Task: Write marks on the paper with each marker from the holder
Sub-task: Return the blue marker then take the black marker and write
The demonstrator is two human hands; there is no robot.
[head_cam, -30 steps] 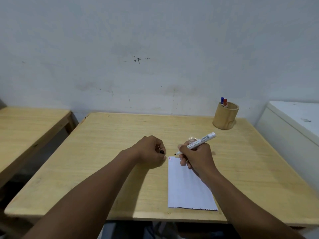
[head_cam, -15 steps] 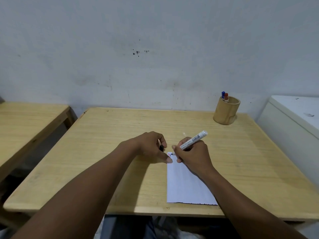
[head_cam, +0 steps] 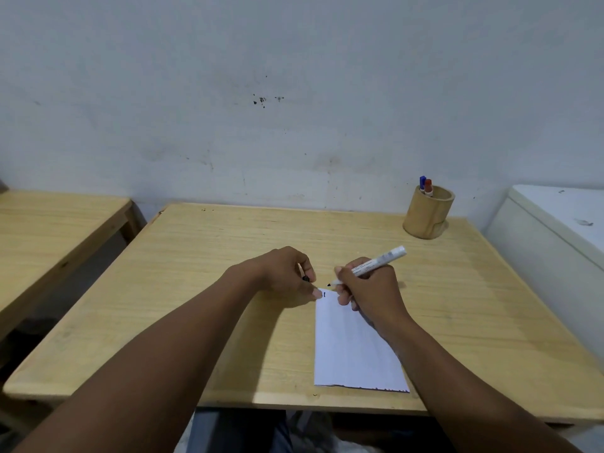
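Observation:
A white sheet of paper [head_cam: 353,348] lies on the wooden table [head_cam: 202,250], near its front edge. My right hand [head_cam: 369,289] grips a white marker [head_cam: 376,263] whose black tip hangs just above the paper's top left corner, where a short dark mark [head_cam: 324,293] shows. My left hand [head_cam: 284,273] rests beside that corner, fingers curled around a small black cap [head_cam: 306,278], one fingertip touching the paper's edge. A round wooden holder [head_cam: 426,217] stands at the table's back right with a blue marker [head_cam: 422,182] and a red marker [head_cam: 428,186] in it.
A second wooden table [head_cam: 49,230] stands to the left, across a gap. A white cabinet [head_cam: 555,230] sits close against the table's right side. A stained wall runs behind both tables.
My right hand moved left to the paper's top corner, touched the tip down, then lifted it slightly. A dark mark now shows at the corner. My left thumb reached the paper's edge.

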